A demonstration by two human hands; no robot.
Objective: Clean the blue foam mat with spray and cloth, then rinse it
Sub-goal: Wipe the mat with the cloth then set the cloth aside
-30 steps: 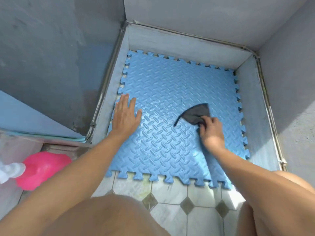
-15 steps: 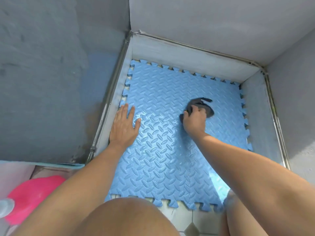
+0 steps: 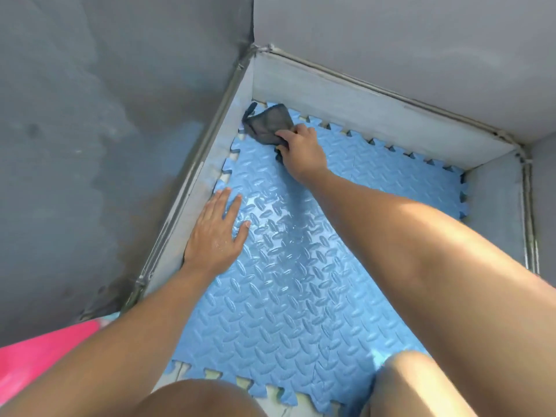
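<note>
The blue foam mat with a tread pattern and jigsaw edges lies flat on the floor of a walled corner. It looks wet and shiny near its left side. My right hand grips a dark grey cloth and presses it on the mat's far left corner, against the low wall. My left hand rests flat with fingers spread on the mat's left edge. No spray bottle is in view.
Low pale walls with a metal rim enclose the mat at the left, back and right. Grey walls rise behind. A pink plastic object sits at the lower left. My knees fill the bottom edge.
My right hand has swept the cloth from the mat's right middle across to the far left corner. My left hand has stayed pressed on the left edge. The camera has leaned forward.
</note>
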